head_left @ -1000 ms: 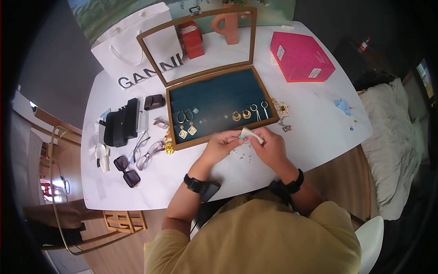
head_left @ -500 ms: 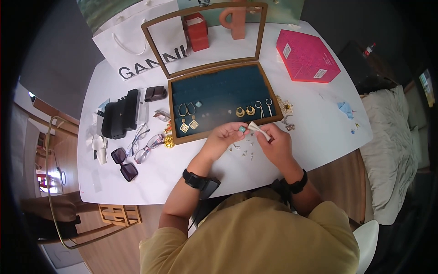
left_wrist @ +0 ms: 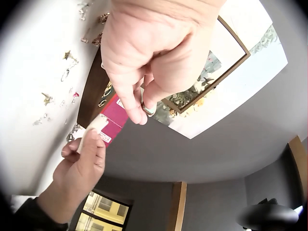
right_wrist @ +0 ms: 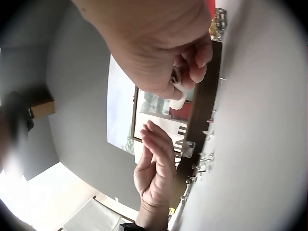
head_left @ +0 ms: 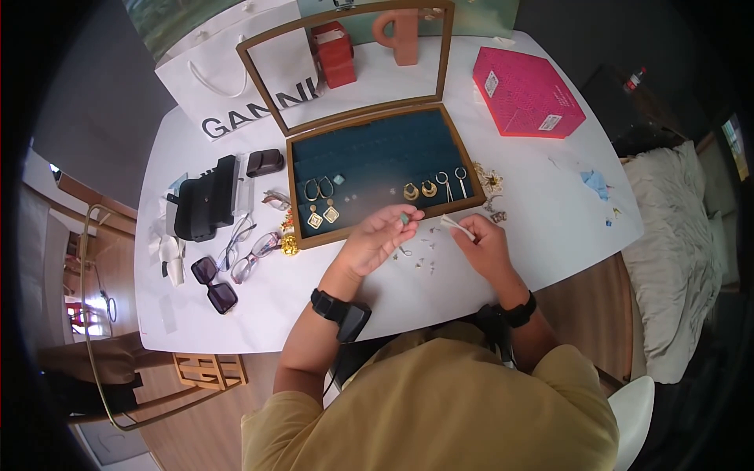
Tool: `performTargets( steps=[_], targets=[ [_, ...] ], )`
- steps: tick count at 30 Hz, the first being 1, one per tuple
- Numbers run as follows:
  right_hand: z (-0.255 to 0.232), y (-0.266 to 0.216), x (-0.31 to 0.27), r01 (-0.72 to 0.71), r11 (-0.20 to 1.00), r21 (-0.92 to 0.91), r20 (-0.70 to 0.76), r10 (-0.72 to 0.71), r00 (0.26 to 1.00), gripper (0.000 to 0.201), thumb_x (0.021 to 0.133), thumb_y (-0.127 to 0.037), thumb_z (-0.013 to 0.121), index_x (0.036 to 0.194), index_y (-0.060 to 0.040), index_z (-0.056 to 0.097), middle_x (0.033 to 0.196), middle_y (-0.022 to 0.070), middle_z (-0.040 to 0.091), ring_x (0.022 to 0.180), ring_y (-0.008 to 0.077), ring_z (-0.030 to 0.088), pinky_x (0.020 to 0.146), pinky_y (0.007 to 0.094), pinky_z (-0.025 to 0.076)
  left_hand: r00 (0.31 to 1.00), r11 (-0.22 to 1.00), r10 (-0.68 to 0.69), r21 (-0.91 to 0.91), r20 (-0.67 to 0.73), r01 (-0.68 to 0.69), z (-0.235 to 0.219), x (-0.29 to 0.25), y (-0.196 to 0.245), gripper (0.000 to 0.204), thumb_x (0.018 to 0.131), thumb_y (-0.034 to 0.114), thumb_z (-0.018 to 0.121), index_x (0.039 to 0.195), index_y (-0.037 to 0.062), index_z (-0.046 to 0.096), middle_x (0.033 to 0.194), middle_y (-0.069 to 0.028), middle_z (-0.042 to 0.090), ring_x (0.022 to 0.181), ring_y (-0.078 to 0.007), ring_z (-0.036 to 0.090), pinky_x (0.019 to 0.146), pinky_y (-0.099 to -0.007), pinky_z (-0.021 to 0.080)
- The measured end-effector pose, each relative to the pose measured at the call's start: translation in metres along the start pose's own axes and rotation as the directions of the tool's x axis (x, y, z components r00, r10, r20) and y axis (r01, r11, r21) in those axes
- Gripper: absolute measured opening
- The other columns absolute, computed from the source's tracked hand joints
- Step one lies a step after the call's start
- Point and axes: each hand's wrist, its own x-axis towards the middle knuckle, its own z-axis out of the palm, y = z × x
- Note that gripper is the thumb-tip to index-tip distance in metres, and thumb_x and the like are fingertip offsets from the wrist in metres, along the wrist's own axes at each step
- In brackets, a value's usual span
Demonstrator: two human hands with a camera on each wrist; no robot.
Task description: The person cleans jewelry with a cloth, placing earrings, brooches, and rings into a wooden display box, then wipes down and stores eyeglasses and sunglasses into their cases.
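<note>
Between its thumb and fingertips my left hand pinches a small green-stoned piece of jewelry; in the left wrist view the piece shows a coppery edge. My right hand grips a folded white cloth-like strip, whose end sticks out past the thumb in the left wrist view. Both hands hover at the front edge of a wooden jewelry box lined in dark teal. Inside it lie hoop earrings, square drop earrings, gold earrings and a light blue square piece.
Several tiny studs lie on the white table below the hands. Sunglasses, eyeglasses and a black case are at left. The box's glass lid stands raised. A pink box sits at back right.
The hands have drawn apart: the white strip, earlier against the green piece, is now away from it to the right. My left hand has turned, with its fingers more extended.
</note>
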Motion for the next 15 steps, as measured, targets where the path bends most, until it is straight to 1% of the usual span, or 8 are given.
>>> performTargets(
  steps=[4,7,10,13,15],
  targets=[
    [0.006,0.02,-0.001,-0.119,0.977,0.175,0.031,0.116,0.993,0.014,0.084,-0.01,0.071,0.088,-0.0004,0.062,0.067,0.0021,0.063,0.059,0.003,0.052,0.053,0.0226,0.043,1.0,1.0,0.007,-0.003,-0.014,-0.007,-0.001,0.001,-0.001,0.029,0.098,0.009,0.052,0.125,-0.0011,0.053,0.125,-0.0121,0.058,0.111,-0.0162,0.059,0.099,-0.0277,0.047],
    [0.011,0.027,-0.003,-0.117,0.972,0.203,0.038,0.112,0.993,0.014,0.084,-0.011,0.071,0.088,-0.0007,0.062,0.069,0.0022,0.065,0.058,0.0036,0.053,0.054,0.0221,0.043,0.999,0.999,0.001,0.038,-0.035,0.0,-0.001,0.001,-0.003,0.03,0.098,0.009,0.052,0.126,-0.0014,0.053,0.126,-0.0123,0.057,0.111,-0.017,0.06,0.1,-0.0279,0.047],
    [0.011,0.02,-0.003,-0.066,0.993,0.097,0.023,0.064,0.998,0.014,0.084,-0.012,0.071,0.088,-0.0013,0.063,0.069,0.002,0.066,0.058,0.0039,0.054,0.054,0.022,0.044,0.997,0.988,-0.009,0.153,-0.081,0.022,0.0,0.0,-0.002,0.03,0.097,0.011,0.054,0.124,-0.0019,0.054,0.126,-0.0122,0.057,0.11,-0.0174,0.059,0.1,-0.0286,0.047],
    [0.011,0.02,-0.004,-0.069,0.991,0.117,0.02,0.068,0.998,0.015,0.084,-0.014,0.071,0.088,-0.0018,0.063,0.07,0.0026,0.067,0.057,0.0044,0.054,0.054,0.0224,0.044,0.987,0.945,0.083,0.325,-0.136,-0.035,0.008,0.001,0.006,0.021,0.097,0.01,0.054,0.117,0.0021,0.059,0.118,-0.0091,0.063,0.102,-0.0133,0.063,0.092,-0.024,0.051],
    [0.011,0.022,-0.003,-0.043,0.992,0.116,0.009,0.042,0.999,0.015,0.084,-0.014,0.071,0.088,-0.0017,0.063,0.07,0.0033,0.067,0.057,0.0048,0.055,0.054,0.0227,0.044,0.966,0.883,0.16,0.468,-0.2,-0.05,0.01,0.003,0.018,0.02,0.097,0.01,0.055,0.115,0.0022,0.059,0.116,-0.0084,0.064,0.101,-0.0127,0.063,0.091,-0.0239,0.051]
  ],
)
